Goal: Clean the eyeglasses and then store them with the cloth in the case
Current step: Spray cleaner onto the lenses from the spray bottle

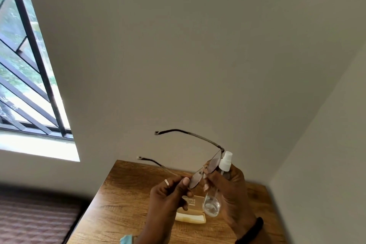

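Thin-framed eyeglasses with both temples unfolded are held up above the table. My left hand pinches the frame at the near lens and hinge. My right hand grips a clear spray bottle with a white nozzle, its top right beside the far lens; the fingertips of this hand also touch the bridge. Below the hands an open cream-coloured case lies on the wooden table. A bit of light blue cloth shows at the bottom edge under my left forearm.
The table stands in a corner between two plain walls. A barred window is on the left wall. A dark quilted surface lies to the left of the table.
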Tool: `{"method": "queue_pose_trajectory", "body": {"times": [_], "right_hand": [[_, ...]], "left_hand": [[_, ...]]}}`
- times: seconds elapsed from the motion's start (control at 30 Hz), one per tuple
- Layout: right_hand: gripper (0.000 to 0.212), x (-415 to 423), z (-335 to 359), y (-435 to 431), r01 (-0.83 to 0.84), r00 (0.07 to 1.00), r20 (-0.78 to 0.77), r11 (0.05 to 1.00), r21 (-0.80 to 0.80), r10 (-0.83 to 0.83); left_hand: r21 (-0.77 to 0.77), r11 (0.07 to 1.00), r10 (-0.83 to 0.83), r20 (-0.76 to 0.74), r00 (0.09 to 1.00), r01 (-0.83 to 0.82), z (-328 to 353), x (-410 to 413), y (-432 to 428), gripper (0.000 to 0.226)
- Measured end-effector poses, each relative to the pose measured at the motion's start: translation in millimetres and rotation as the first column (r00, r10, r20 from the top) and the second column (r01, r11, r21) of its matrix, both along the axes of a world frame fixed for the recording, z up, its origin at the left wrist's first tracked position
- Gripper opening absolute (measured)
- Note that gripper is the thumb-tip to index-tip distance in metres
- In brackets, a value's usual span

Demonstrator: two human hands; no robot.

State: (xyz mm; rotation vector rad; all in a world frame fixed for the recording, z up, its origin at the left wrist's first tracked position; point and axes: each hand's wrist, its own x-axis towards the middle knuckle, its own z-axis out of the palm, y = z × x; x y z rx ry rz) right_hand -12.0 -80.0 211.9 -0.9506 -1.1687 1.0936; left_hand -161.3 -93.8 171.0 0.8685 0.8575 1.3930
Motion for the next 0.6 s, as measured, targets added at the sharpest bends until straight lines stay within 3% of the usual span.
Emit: {"method": "queue_pose_trajectory", "body": {"times": [0.1,0.17,0.27,0.4,0.6], "right_hand": [[0.009,-2,-4,0,0.023,0.998,-0.063,0.999,-0.026,-0.024],[0.02,-3,-7,0,0.046,0.997,-0.057,0.998,-0.031,-0.048],[0.049,-3,-16,-1,0.064,0.998,0.021,0.998,-0.028,-0.064],[0.07,-4,-32,-4,0.048,0.987,0.157,0.998,-0.045,-0.041],[0.066,-26,-40,-26,-0.037,0.94,0.34,0.999,0.014,0.03]], "left_hand": [[0.12,0.985,0.136,-0.082,0.987,-0.125,3,-4,7,0.014],[0.247,0.943,0.271,-0.186,0.944,-0.222,6,-10,17,0.015],[0.507,0.808,0.496,-0.311,0.811,-0.3,16,-29,38,0.016],[0.733,0.619,0.693,-0.34,0.636,-0.282,34,-56,68,0.015],[0.838,0.498,0.783,-0.322,0.532,-0.225,39,-74,94,0.026]]}}
